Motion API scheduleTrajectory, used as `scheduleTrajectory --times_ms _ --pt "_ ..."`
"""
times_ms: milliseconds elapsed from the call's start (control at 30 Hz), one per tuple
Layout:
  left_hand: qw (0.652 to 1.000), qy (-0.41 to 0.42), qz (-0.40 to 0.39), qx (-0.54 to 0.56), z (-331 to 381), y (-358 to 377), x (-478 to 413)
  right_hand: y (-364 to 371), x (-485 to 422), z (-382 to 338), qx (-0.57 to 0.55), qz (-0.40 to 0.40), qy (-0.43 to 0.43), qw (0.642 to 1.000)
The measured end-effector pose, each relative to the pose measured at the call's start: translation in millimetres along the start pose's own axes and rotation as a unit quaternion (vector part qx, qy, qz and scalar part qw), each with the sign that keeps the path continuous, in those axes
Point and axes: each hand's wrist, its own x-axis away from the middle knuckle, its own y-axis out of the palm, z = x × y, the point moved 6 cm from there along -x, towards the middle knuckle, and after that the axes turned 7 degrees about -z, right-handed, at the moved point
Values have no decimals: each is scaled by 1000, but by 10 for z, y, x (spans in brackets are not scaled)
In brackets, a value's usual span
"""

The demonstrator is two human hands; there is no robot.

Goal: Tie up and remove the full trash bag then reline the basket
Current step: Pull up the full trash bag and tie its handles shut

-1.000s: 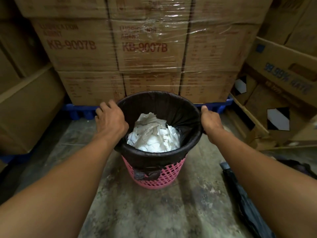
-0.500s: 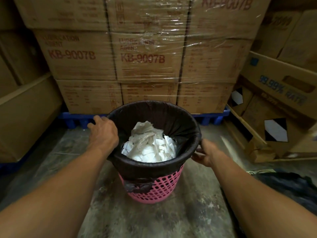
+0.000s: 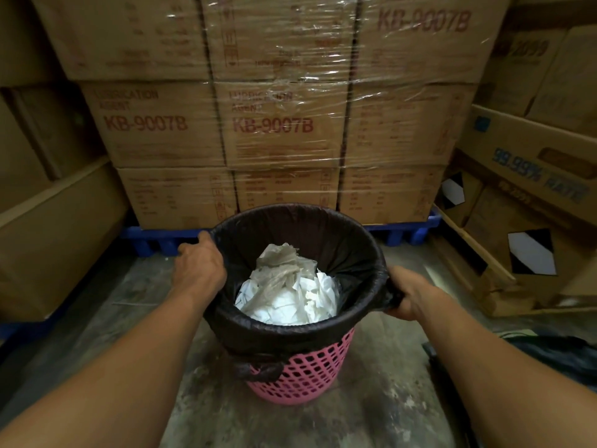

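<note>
A pink lattice basket stands on the concrete floor, lined with a dark trash bag whose edge is folded over the rim. Crumpled white and grey paper fills the bag. A knotted bunch of the bag hangs at the front of the basket. My left hand grips the bag's folded edge at the left rim. At the right rim my right hand pinches a pulled-out fold of the bag.
Shrink-wrapped cardboard boxes on a blue pallet rise right behind the basket. More cartons stand at the left and right. Loose black plastic lies on the floor at the lower right.
My right hand dropped from the top of the right rim to its outer side and closed on a fold of the bag. My left hand's fingers curled over the left edge.
</note>
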Motion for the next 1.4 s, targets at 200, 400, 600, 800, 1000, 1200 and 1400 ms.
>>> scheduleTrajectory --times_ms 200,400,600,800,1000,1200,1400 --pt "1000 -2 4 11 -17 2 -5 -294 316 -43 172 66 82 979" --pt "1000 4 11 12 -24 -7 7 -218 510 -408 80 163 -32 983" --pt "999 25 18 6 -2 -14 30 -69 637 -876 -74 184 -183 963" --pt "999 26 22 6 12 -15 15 581 877 -1171 -77 113 -243 960" --pt "999 16 28 5 35 -27 28 980 1115 -1309 -110 10 -266 957" --pt "996 41 30 70 -24 -52 2 1324 1330 -1440 -179 -75 -284 939" --pt "814 -175 -21 553 -662 66 -104 1138 1193 -1397 -190 -38 -273 942"
